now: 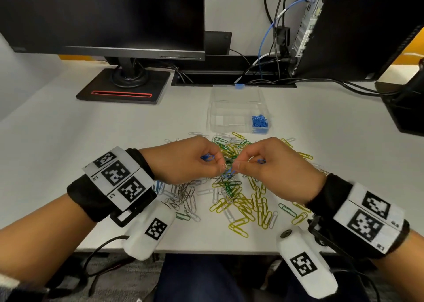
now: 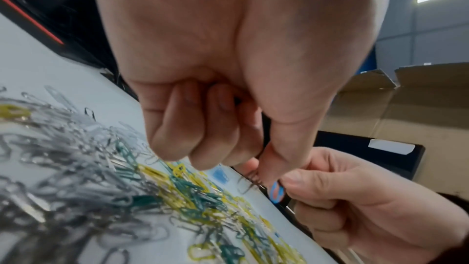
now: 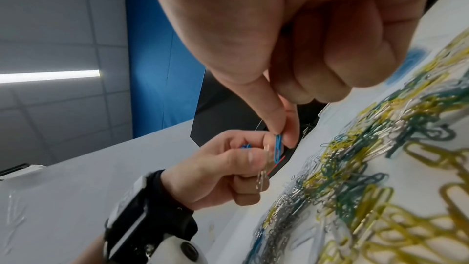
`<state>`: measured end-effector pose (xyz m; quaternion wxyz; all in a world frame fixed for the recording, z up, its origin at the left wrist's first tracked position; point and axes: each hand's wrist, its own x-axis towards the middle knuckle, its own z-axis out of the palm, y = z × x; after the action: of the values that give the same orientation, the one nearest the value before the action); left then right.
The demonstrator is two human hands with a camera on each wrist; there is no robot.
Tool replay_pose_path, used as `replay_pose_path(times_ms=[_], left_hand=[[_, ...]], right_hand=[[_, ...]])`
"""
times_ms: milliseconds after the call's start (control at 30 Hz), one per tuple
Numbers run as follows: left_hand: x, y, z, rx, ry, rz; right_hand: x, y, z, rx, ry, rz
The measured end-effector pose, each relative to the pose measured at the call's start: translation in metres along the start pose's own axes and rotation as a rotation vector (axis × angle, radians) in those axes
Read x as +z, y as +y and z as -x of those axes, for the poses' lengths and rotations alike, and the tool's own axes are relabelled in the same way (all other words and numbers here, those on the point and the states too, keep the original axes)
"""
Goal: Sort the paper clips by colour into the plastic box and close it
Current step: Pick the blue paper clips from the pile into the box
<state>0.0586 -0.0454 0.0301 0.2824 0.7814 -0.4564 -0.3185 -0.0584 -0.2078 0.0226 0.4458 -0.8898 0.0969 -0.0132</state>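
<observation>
A mixed pile of paper clips (image 1: 238, 196), yellow, green, silver and white, lies on the desk. Both hands hover just above it, fingertips together. My left hand (image 1: 220, 164) pinches a silver clip (image 3: 262, 176) and keeps a few blue clips (image 1: 207, 157) tucked in its curled fingers. My right hand (image 1: 237, 165) pinches a blue clip (image 3: 278, 148) between thumb and forefinger, right against the silver one; another blue clip (image 1: 261, 161) shows in its palm. The clear plastic box (image 1: 229, 109) stands open behind the pile. Blue clips (image 1: 260, 120) fill its front right compartment.
A monitor on a black stand (image 1: 124, 88) is at the back left. A computer tower (image 1: 344, 30) with cables (image 1: 270, 49) stands back right, and a black object (image 1: 408, 109) sits at the right edge. The desk's front edge (image 1: 206, 251) runs just below the wrists.
</observation>
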Motion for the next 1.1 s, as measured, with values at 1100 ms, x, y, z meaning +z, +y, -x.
replay_pose_path(times_ms=[1100], left_hand=[[-0.047, -0.054, 0.026, -0.215, -0.028, -0.524]], right_hand=[[-0.053, 0.072, 0.009, 0.336, -0.628, -1.575]])
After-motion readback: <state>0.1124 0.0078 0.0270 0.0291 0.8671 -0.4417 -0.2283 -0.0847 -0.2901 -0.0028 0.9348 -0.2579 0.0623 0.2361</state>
